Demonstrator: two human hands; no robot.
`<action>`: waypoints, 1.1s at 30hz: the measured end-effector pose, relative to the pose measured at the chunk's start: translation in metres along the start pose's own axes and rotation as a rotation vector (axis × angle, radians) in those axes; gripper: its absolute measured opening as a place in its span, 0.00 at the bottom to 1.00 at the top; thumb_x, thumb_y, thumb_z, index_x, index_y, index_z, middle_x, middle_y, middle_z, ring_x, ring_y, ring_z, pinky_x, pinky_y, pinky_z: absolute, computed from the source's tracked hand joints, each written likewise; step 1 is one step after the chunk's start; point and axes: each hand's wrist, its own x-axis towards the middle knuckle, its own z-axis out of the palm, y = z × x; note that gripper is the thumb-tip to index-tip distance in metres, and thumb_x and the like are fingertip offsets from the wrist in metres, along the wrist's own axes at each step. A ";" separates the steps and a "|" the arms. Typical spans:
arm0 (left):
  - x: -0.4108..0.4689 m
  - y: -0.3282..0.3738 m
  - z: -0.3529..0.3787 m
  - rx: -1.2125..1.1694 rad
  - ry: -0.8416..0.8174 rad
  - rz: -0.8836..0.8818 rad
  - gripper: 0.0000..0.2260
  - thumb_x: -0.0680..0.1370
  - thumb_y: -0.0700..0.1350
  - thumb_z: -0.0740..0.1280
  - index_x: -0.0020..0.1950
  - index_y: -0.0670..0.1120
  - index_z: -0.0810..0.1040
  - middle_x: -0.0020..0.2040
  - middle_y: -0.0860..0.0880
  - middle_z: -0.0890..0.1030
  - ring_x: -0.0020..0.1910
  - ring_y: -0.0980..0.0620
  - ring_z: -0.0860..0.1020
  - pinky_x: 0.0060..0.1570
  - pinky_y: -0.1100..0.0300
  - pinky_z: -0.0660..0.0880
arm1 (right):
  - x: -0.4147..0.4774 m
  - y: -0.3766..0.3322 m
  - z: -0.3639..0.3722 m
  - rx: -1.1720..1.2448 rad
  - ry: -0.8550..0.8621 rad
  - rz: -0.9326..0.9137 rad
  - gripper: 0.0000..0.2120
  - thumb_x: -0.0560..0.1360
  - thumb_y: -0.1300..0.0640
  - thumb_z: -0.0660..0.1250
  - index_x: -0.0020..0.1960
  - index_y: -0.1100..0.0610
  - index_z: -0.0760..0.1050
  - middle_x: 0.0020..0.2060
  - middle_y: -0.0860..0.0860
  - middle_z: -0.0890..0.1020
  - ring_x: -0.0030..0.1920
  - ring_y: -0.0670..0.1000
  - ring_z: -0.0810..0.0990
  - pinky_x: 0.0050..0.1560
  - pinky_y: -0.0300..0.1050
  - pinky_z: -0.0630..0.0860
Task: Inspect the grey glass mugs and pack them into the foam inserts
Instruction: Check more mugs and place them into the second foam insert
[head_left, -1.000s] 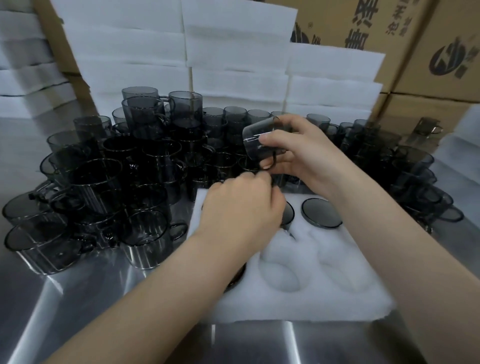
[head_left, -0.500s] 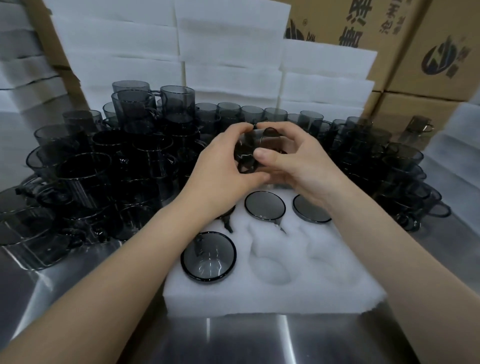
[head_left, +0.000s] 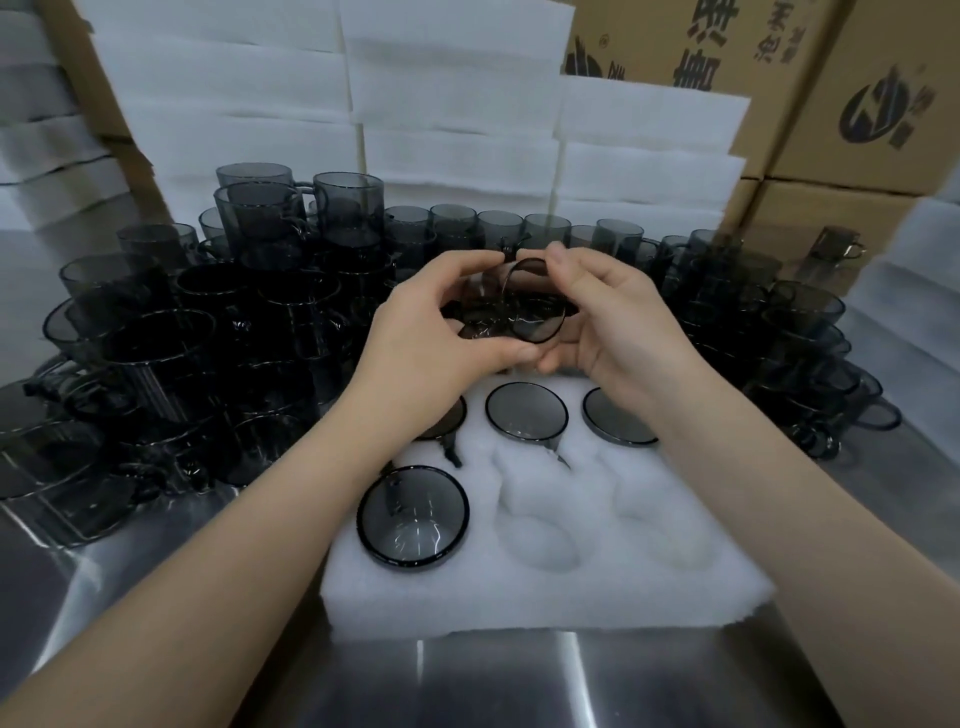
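The stainless-steel worktop (head_left: 467, 686) carries everything, smooth and streaked with reflections. Along its far edge stand printed cardboard boxes (head_left: 841, 156) and stacks of white foam sheets (head_left: 452, 130), soft-looking and fibrous at the cut edges, probably kept there within reach as packing stock.

A dense crowd of unpacked mugs (head_left: 208, 322) fills the far and left parts of the worktop. They are smoky grey glass, straight-walled cylinders with loop handles, some stacked two high (likely to save room).

The foam insert (head_left: 545, 608) lies at the near edge, a thick white block with six round pockets. The packed mugs sit sunk in it, mouths up: one in the near-left pocket (head_left: 413, 514) and three across the far row, the far-left one half hidden by the wrist. The near-middle empty pocket (head_left: 540, 525) and the one to its right are open.

Above the insert's far edge, the left hand (head_left: 431, 332) and right hand (head_left: 618, 322) both curl round the held mug (head_left: 511, 312), fingers over the top and thumbs beneath. It is tipped on its side, mouth toward the viewer, apparently so the thin glass wall and rim can be checked for flaws before it goes into a pocket.
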 end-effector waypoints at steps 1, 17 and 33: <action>0.000 -0.001 -0.001 -0.044 0.008 -0.026 0.31 0.63 0.43 0.81 0.63 0.53 0.77 0.57 0.60 0.80 0.59 0.64 0.77 0.57 0.68 0.74 | 0.001 -0.001 -0.001 0.058 -0.041 0.030 0.10 0.79 0.54 0.62 0.56 0.55 0.79 0.50 0.53 0.85 0.27 0.54 0.82 0.25 0.41 0.77; -0.001 -0.005 -0.002 -0.017 -0.029 -0.068 0.35 0.61 0.41 0.82 0.66 0.51 0.76 0.59 0.57 0.80 0.61 0.62 0.76 0.63 0.57 0.74 | -0.002 0.003 0.003 -0.345 -0.058 -0.143 0.21 0.65 0.59 0.80 0.48 0.55 0.70 0.44 0.54 0.81 0.26 0.54 0.79 0.24 0.44 0.75; -0.009 0.007 0.003 -0.078 -0.004 0.019 0.19 0.69 0.65 0.62 0.55 0.58 0.67 0.47 0.67 0.79 0.48 0.68 0.78 0.51 0.69 0.72 | 0.003 0.001 -0.002 0.014 -0.088 -0.056 0.14 0.83 0.51 0.56 0.61 0.52 0.77 0.52 0.53 0.82 0.38 0.53 0.81 0.35 0.47 0.79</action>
